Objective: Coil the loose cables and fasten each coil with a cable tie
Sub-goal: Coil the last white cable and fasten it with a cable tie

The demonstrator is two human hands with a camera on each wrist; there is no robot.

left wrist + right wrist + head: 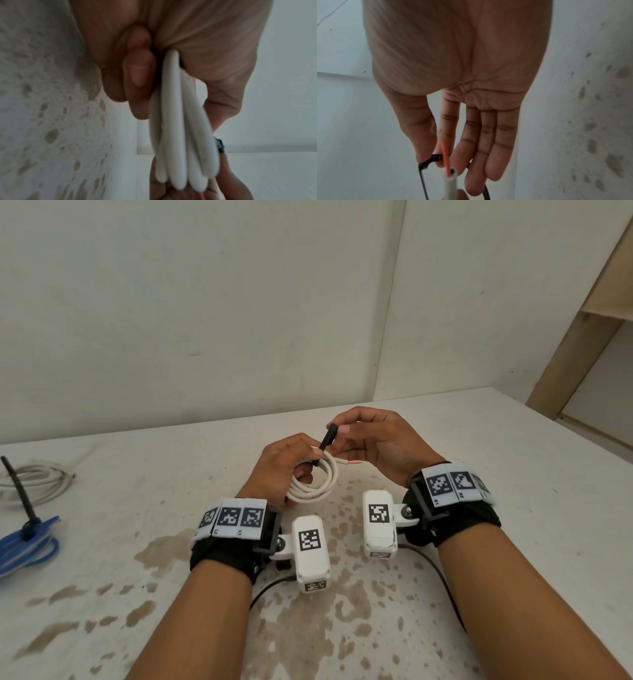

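Note:
My left hand [291, 463] grips a small coil of white cable [317, 482] above the table's middle; its loops run edge-on between thumb and curled fingers in the left wrist view, coil [176, 121]. One cable end with a red wire [349, 462] sticks out to the right. A black cable tie [325, 441] loops round the coil's top. My right hand [363, 436] pinches the tie's upper end between thumb and index finger; the right wrist view shows the tie [428, 162] at the thumb tip, the red wire [445, 155] and the other fingers nearly straight.
At the table's left edge lie a blue cable coil [27, 546] bound with a black tie [19, 494] and a white cable bundle [34, 481]. The white table [479, 446] is stained brown in front. Walls close the back; a wooden frame [575, 344] stands right.

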